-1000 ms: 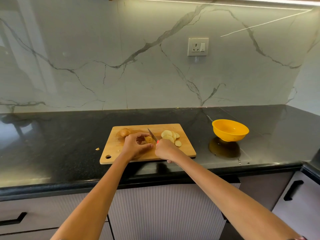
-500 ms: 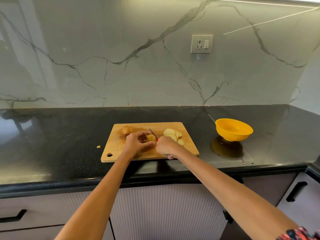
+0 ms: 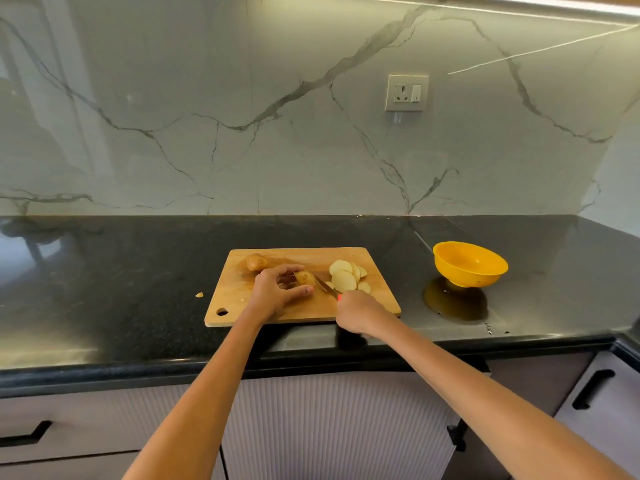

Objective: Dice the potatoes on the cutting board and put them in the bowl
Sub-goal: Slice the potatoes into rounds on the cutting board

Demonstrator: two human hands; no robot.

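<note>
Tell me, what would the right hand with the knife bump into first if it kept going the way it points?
Probably the potato piece that the left hand holds: the right hand aims the knife up-left at it, blade tip beside it. Depth is hard to judge.

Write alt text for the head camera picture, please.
A person's left hand steadies a potato piece on a wooden cutting board while the right hand slices it with a knife; cut slices, a whole potato and a yellow bowl sit nearby.
</note>
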